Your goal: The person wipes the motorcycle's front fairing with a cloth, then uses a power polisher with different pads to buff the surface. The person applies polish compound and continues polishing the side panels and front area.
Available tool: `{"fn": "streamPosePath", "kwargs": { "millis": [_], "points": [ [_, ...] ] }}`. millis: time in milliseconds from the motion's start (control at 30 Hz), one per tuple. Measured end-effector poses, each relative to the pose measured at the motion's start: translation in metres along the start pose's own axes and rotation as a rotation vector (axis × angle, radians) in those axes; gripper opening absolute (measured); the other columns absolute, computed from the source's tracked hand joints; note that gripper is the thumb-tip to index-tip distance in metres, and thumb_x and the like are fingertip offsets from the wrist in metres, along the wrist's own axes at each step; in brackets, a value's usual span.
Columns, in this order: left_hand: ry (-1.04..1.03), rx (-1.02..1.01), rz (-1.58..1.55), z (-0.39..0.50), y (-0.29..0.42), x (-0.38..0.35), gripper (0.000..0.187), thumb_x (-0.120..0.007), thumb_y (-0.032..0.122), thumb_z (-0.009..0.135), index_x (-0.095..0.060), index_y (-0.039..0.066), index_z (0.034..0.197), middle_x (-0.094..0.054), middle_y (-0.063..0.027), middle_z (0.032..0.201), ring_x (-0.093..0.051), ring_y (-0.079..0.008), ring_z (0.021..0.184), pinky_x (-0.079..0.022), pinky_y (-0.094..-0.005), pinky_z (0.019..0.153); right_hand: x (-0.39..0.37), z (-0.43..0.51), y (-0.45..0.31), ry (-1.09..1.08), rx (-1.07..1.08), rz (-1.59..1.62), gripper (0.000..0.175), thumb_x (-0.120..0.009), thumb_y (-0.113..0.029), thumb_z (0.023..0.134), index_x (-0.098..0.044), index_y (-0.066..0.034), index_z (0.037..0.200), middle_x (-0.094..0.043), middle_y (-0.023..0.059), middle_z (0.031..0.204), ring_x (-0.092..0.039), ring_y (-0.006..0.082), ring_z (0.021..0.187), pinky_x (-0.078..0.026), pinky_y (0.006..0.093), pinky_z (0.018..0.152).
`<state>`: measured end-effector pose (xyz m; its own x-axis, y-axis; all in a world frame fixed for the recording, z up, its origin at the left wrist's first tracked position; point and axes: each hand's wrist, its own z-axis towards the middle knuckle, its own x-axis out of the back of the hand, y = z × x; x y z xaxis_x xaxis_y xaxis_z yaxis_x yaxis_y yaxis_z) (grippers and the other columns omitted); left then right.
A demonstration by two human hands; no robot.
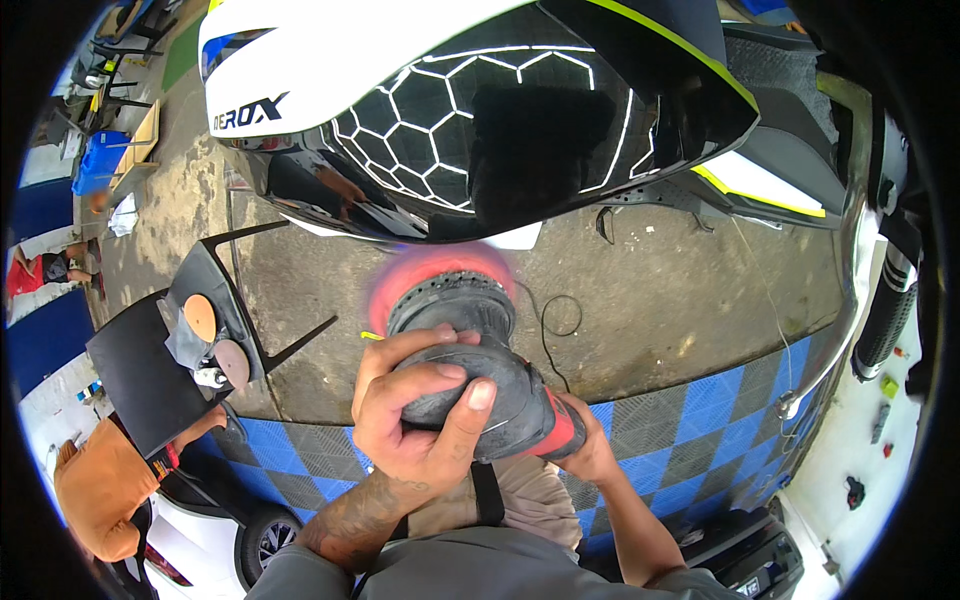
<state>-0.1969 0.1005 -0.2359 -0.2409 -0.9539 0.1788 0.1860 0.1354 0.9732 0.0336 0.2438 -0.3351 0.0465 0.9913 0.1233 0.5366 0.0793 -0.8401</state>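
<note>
A black and red power polisher (469, 375) is held between both hands. My left hand (416, 412) wraps over the polisher's dark rounded head, fingers on top. My right hand (589, 442) is closed around the red and black rear handle. The polisher's red foam pad (442, 262), blurred at its rim, lies at the lower edge of a glossy black and white body panel (420, 150) of a motorcycle or scooter; whether they touch is hidden. Hexagonal lamp reflections show on the panel.
A black chair (142, 367) at left holds round pads (200, 318) and a bottle (210, 377). A handlebar grip (886, 322) is at right. A cable (551, 330) loops on the floor. People are at left; a white car (187, 540) stands lower left.
</note>
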Motion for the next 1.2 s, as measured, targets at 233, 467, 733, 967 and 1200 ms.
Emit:
{"fn": "streamPosePath", "kwargs": {
  "millis": [233,467,733,967,1200],
  "points": [
    [-0.035,-0.053,0.103,0.023,0.011,-0.031,0.021,-0.080,0.004,0.074,-0.070,0.004,0.092,-0.065,-0.0141,0.093,-0.068,-0.0230,0.081,-0.055,-0.0329,0.071,0.000,0.005,0.015,-0.044,-0.143,0.193,0.085,-0.090,-0.009,0.059,-0.047,-0.0040,0.131,-0.062,0.0103,0.120,-0.059,0.0205,0.112,-0.047,0.0360,0.097],
    [-0.119,-0.017,0.047,0.016,0.008,-0.042,0.022,-0.080,0.005,0.074,-0.069,0.002,0.094,-0.066,-0.0171,0.097,-0.067,-0.0269,0.088,-0.053,-0.0340,0.079,0.012,-0.007,0.022,-0.102,-0.234,0.340,0.091,-0.094,-0.003,0.056,-0.043,-0.0041,0.131,-0.062,0.0075,0.119,-0.058,0.0182,0.111,-0.048,0.0377,0.097],
    [0.064,0.118,-0.218,0.002,-0.028,0.032,0.017,-0.076,0.002,0.077,-0.066,0.001,0.091,-0.066,-0.0159,0.094,-0.068,-0.0238,0.083,-0.054,-0.0334,0.074,-0.013,-0.025,-0.030,-0.025,-0.106,-0.174,0.105,-0.095,-0.015,0.056,-0.036,-0.0062,0.142,-0.067,0.0161,0.113,-0.067,0.0275,0.104,-0.053,0.0388,0.091],
    [0.242,0.337,-0.663,0.020,-0.069,0.140,0.026,-0.069,0.002,0.084,-0.057,0.000,0.107,-0.066,-0.0172,0.095,-0.070,-0.0296,0.086,-0.058,-0.0416,0.078,-0.077,0.002,-0.117,-0.119,-0.259,-0.362,0.110,-0.095,-0.029,0.054,-0.033,-0.0020,0.142,-0.062,0.0225,0.119,-0.062,0.0382,0.110,-0.050,0.0443,0.094],
    [0.264,0.433,-0.866,0.046,-0.105,0.218,0.022,-0.067,0.003,0.085,-0.058,0.000,0.105,-0.066,-0.0166,0.092,-0.069,-0.0288,0.086,-0.057,-0.0425,0.078,-0.150,0.016,-0.186,-0.054,-0.120,-0.603,0.106,-0.092,-0.027,0.060,-0.031,-0.0011,0.143,-0.066,0.0242,0.113,-0.068,0.0391,0.099,-0.057,0.0445,0.083]
  ]
}}
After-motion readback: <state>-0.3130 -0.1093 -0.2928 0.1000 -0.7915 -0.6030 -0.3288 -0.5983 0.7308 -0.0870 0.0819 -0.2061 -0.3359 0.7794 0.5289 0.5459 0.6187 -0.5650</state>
